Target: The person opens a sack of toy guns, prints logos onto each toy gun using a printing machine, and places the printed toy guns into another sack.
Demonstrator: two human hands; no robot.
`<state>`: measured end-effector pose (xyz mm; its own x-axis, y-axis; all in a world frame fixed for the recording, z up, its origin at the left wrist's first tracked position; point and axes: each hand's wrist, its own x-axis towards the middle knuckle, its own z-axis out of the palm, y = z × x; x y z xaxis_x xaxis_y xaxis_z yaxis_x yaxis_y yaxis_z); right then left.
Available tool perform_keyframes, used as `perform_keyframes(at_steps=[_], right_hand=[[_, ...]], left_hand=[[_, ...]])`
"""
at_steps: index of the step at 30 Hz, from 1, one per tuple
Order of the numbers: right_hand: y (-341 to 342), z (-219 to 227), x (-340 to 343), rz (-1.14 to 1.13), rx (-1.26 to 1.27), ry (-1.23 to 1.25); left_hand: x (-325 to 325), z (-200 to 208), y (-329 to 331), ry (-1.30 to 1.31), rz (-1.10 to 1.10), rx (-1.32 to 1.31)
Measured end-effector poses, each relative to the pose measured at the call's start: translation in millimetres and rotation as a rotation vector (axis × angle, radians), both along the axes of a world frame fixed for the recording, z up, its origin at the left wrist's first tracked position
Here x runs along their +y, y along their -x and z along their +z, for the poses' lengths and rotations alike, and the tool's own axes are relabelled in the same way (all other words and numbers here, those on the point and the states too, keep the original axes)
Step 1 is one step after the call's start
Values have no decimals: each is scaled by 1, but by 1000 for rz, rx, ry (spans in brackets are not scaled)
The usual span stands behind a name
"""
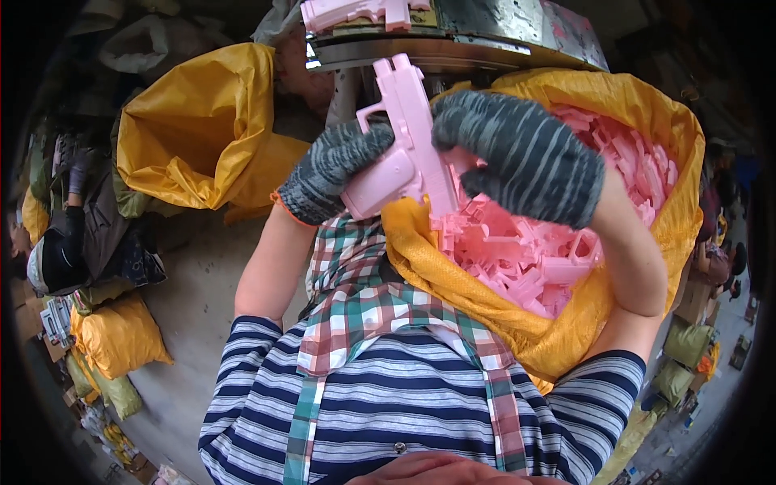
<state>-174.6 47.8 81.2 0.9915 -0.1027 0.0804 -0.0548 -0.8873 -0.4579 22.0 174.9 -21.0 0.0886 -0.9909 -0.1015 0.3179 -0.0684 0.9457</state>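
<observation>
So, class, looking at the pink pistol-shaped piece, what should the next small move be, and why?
Probably steady the pink pistol-shaped piece with the left hand and settle the right hand against its opposite edge: the left already grips the handle side, while the right is close by, its fingertips partly hidden, above the open yellow sack.

The pink toy pistol point(414, 133) looks to me like smooth moulded plastic with a soft satin sheen, and the pink parts point(517, 267) seem the same hard stuff. The left hand point(327, 168) and right hand point(525, 158) wear coarse, matt knitted cloth, while the yellow sack point(566, 339) is woven plastic, crinkled and faintly shiny. Over here the surface point(477, 53) has a glossy metal edge, the checked apron point(347, 323) and striped shirt point(396, 380) are matt cloth, and the floor point(202, 299) looks dull.
</observation>
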Motion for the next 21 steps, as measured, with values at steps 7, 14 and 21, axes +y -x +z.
perform_keyframes(at_steps=[7, 14, 21], right_hand=[[13, 18, -32, -169, -153, -27], [29, 29, -47, -285, 3, -31], [10, 21, -50, -400, -207, -56]], left_hand=[[-21, 19, -2, 323, 471, -216], [-82, 33, -56, 672, 724, -1404], [-107, 78, -61, 77, 207, -1882]])
